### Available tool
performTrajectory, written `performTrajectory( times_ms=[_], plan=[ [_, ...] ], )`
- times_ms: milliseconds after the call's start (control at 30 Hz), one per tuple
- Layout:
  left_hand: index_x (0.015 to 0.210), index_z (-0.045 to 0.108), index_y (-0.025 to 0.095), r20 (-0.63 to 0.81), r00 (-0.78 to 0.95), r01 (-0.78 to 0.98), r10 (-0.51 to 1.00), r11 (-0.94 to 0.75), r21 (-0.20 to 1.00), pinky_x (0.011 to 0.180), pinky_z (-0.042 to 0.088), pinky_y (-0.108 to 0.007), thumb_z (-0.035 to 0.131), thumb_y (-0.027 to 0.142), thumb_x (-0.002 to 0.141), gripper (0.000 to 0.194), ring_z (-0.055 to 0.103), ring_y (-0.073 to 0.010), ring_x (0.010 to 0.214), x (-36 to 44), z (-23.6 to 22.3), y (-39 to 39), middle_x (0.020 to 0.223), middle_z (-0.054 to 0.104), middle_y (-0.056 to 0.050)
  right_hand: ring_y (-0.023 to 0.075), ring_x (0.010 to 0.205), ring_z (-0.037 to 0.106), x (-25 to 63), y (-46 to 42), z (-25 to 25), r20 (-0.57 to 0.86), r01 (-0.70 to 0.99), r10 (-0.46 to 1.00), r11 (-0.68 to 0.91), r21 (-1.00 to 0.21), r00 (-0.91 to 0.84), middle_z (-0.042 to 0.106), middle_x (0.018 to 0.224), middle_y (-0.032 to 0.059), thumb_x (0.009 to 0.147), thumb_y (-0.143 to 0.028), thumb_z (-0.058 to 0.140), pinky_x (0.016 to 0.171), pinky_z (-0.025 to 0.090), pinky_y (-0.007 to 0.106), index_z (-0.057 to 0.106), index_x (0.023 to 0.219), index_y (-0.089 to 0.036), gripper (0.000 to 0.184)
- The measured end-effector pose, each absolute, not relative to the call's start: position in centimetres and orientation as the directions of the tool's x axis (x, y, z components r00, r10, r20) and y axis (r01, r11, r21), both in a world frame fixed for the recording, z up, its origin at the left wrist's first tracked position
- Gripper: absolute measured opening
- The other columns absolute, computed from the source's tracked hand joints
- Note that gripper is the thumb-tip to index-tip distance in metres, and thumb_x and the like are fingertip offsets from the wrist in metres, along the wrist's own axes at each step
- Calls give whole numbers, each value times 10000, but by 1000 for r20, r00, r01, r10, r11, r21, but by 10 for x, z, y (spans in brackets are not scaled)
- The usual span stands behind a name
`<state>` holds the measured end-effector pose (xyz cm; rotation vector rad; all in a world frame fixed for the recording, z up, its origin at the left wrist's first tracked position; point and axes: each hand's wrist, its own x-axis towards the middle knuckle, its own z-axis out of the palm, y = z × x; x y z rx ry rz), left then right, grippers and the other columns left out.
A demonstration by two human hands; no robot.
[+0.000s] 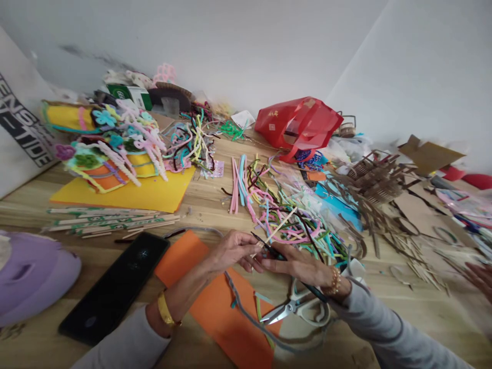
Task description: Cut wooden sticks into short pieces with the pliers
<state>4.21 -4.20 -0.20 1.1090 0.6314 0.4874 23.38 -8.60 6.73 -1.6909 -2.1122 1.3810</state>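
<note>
My left hand (234, 250) is closed, its fingertips pinching a thin pale wooden stick (283, 225) that points up and to the right. My right hand (298, 264) is wrapped round a slender black tool (271, 248) with a pointed tip. Its kind I cannot make out; the tip lies close to the stick and the left fingers. Fingertips of both hands meet above an orange sheet (226, 312). Below the right hand lie scissors (294, 307) with pale handles, beside a grey fuzzy cord (249, 320) that loops over the sheet.
Many coloured pipe cleaners (284, 205) lie ahead. A black phone (115, 287), a purple object (34, 277) and bundled wooden sticks (115, 220) are on the left. Behind stands a red bag (295, 123). Brown woven baskets (374, 174) sit right, near another person's hand (480, 279).
</note>
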Motion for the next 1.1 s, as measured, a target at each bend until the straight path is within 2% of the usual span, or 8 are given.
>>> performTrajectory(
  times_ms=[200,467,700,933,1100],
  plan=[
    [823,673,141,-246,750,-30,614,404,914,482,460,-188,671,435,772,299,710,-174,631,42,0,-42,725,723,-58,264,994,592,231,-89,67,-432,712,827,-55,-700,-360,664,1117,72,886,-491,540,815,435,347,594,1174,-176,430],
    [797,667,150,-257,748,-17,612,404,914,487,472,-186,658,432,771,284,703,-159,606,41,1,-40,699,717,-44,219,924,572,226,-93,67,-392,698,837,-17,-716,-381,652,1014,53,905,-426,506,778,429,302,595,1078,-177,317],
    [740,648,133,-226,730,-27,645,359,933,490,469,-183,659,476,752,343,701,-157,604,43,4,-42,706,708,-49,150,697,502,225,-88,67,-391,758,851,12,-652,-350,598,802,11,830,-258,532,643,380,257,581,906,-172,125],
    [670,632,129,-244,702,-47,670,385,922,469,458,-184,702,526,675,403,688,-155,564,45,2,-42,642,680,-35,185,752,532,227,-84,56,-436,872,868,-8,-490,-237,623,862,45,789,-255,551,662,380,272,585,981,-171,212],
    [691,628,125,-242,682,-79,690,398,914,477,468,-191,714,552,652,437,690,-156,561,46,-5,-40,664,686,-40,185,780,557,225,-79,50,-402,884,886,19,-466,-231,643,899,47,781,-207,540,674,389,262,582,1028,-175,253]
  ],
)
